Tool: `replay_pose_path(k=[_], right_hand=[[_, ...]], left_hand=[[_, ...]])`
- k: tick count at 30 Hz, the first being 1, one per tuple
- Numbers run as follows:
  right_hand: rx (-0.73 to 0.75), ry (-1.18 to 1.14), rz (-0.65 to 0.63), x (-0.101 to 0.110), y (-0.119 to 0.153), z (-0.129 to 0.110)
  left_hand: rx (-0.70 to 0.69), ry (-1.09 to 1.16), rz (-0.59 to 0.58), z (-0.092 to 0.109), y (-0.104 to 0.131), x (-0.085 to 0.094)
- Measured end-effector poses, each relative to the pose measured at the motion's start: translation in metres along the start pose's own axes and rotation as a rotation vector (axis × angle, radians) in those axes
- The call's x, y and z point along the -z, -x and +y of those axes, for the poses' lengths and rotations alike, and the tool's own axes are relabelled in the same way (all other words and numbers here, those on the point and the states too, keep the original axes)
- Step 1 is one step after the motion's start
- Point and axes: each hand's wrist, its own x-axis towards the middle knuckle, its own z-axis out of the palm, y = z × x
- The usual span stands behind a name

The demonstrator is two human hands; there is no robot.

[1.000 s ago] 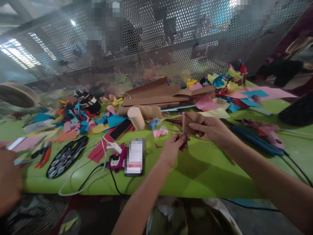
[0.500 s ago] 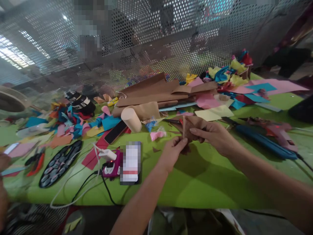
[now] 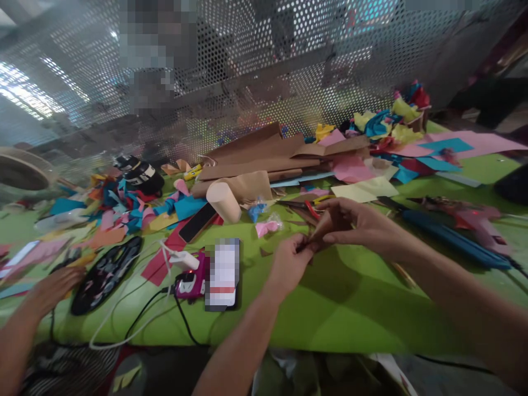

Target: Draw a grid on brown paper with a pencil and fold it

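Note:
Between my two hands is a small folded piece of brown paper (image 3: 328, 224), above the green table (image 3: 330, 313). My left hand (image 3: 293, 258) pinches its lower left corner between thumb and fingers. My right hand (image 3: 352, 221) holds the other side, with its thumb below and its fingers curved over the top. Just behind the paper, red and yellow scissor handles (image 3: 312, 209) lie on the table, partly hidden by my right hand.
A phone (image 3: 223, 275) and a magenta power adapter (image 3: 192, 280) with cables lie left of my arms. Another person's hand (image 3: 58, 286) is at far left. A pink glue gun (image 3: 478, 220) lies right, a beige roll (image 3: 224, 202) and paper scraps behind.
The brown paper has turned and tilted, and my right hand's fingers have risen over it. More of the scissor handles shows. The other person's hand has come further in from the left.

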Motion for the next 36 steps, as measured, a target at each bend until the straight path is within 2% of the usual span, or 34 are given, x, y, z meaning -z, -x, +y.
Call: replay_pose_path(k=[3,11,15,19,21,23,26,28,32,36], right_hand=[[-0.090,-0.085,-0.079,-0.004,0.001,0.004],[-0.222,-0.154,0.080,-0.008,0.000,0.010],[-0.157,-0.096,0.180,-0.004,-0.001,0.007],[-0.040,-0.122,0.289,0.003,-0.005,0.003],[-0.017,-0.137,0.276,0.005,-0.006,0.002],[-0.042,-0.121,0.193,0.003,-0.005,0.003],[-0.137,-0.082,0.024,-0.003,-0.003,0.008],[-0.219,-0.109,-0.029,-0.006,-0.002,0.012],[-0.324,-0.197,0.022,-0.006,-0.002,0.010],[-0.249,-0.235,0.190,-0.001,-0.002,0.001]], left_hand=[[-0.053,-0.130,-0.010,0.000,0.003,0.000],[-0.033,-0.127,-0.077,-0.003,0.003,0.001],[0.013,0.023,-0.119,-0.003,0.000,0.002],[0.058,0.062,-0.112,-0.005,0.000,0.004],[0.063,0.059,-0.097,-0.006,0.000,0.005],[0.058,0.040,-0.081,-0.006,0.000,0.005],[0.045,-0.054,-0.062,-0.006,0.000,0.004],[0.032,-0.110,-0.067,-0.006,-0.001,0.003],[0.034,-0.070,-0.104,-0.006,-0.002,0.001],[0.034,-0.058,-0.092,-0.006,-0.001,0.003]])
